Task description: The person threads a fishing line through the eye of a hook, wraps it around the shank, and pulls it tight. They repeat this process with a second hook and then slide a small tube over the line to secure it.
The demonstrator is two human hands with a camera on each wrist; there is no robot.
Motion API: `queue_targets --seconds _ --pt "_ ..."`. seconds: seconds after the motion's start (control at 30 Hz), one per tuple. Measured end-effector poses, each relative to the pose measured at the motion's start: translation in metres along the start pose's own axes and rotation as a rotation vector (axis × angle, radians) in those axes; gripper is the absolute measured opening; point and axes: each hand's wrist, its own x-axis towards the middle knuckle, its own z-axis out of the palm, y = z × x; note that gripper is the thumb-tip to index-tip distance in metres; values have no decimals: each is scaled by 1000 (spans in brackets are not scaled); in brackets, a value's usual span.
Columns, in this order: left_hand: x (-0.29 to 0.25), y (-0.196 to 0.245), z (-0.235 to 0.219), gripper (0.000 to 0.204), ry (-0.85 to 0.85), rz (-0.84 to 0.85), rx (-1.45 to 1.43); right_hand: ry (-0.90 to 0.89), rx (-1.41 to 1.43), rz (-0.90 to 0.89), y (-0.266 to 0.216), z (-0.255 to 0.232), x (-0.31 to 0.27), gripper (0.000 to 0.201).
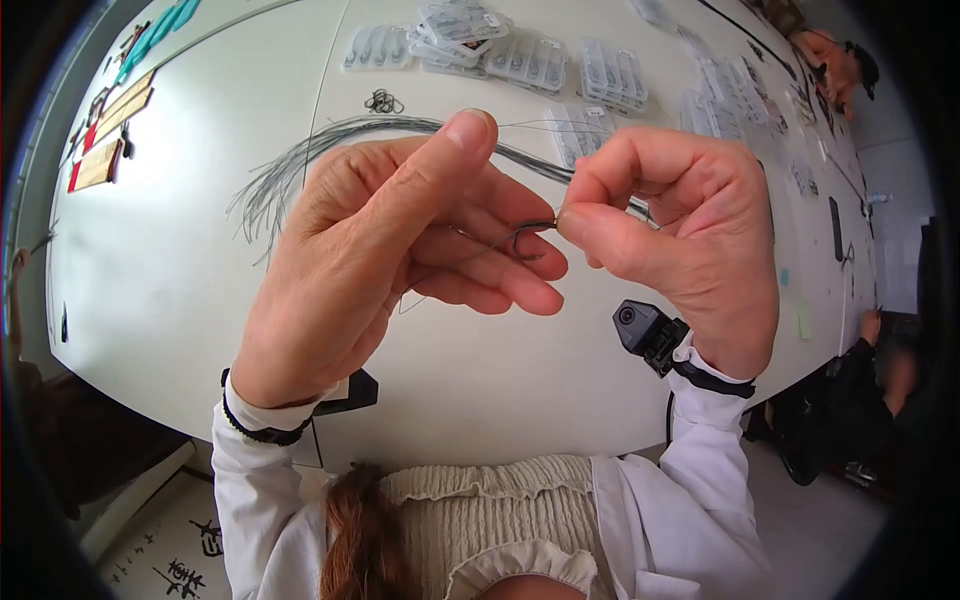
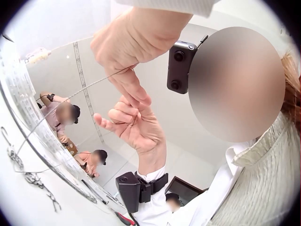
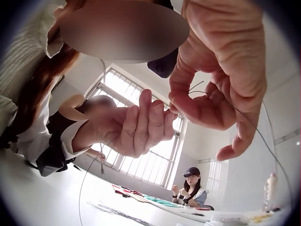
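Note:
A dark curved hook lies in front of the fingers of my left hand. That hand's thumb is raised clear and its fingers are relaxed, with a thin line beside them. My right hand pinches the hook's end between thumb and forefinger. In the left wrist view a thin line runs across to my left hand, whose fingers meet my right hand. The right wrist view has a line passing my right hand, close to the fingertips of my left hand.
A bundle of grey strands lies on the white table behind my hands. Clear plastic boxes are stacked at the back, with a small dark coil nearby. Wooden pieces lie far left. Other people sit around.

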Motion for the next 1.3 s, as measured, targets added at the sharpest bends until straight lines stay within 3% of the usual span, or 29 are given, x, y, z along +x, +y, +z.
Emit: queue_targets --seconds 0.1,0.17,0.27,0.33,0.4,0.6,0.67,0.83,0.93,1.13,1.23,1.3 --pt "-1 -1 -1 38 -38 49 82 0 2 3 -1 0 0 2" --pt "0 -7 -2 19 -94 192 144 -2 -7 -7 -1 1 0 2" --pt "-1 -10 0 12 -73 199 104 -10 -31 10 -4 1 -2 2" --pt "-2 -9 1 10 -55 190 110 -14 -48 34 -4 2 -2 3" --pt "-3 -6 2 8 -38 181 117 6 -138 -113 1 4 -2 3" --pt "-6 -2 3 4 -5 131 170 13 -167 -63 -3 5 -4 4" --pt "-7 -8 5 3 81 339 333 11 -149 -64 -4 4 -5 4" --pt "-9 -10 4 3 88 417 285 20 -139 -125 -6 5 -6 11" --pt "-10 -8 6 3 96 429 245 25 -46 4 -9 4 -6 19" --pt "-10 -10 3 4 88 485 319 -26 -181 -186 -3 -4 -3 23" --pt "-10 -11 1 4 72 593 484 -59 -113 -146 -3 -3 -2 16" --pt "-10 -12 3 5 76 650 553 -112 90 44 -2 -3 1 13"
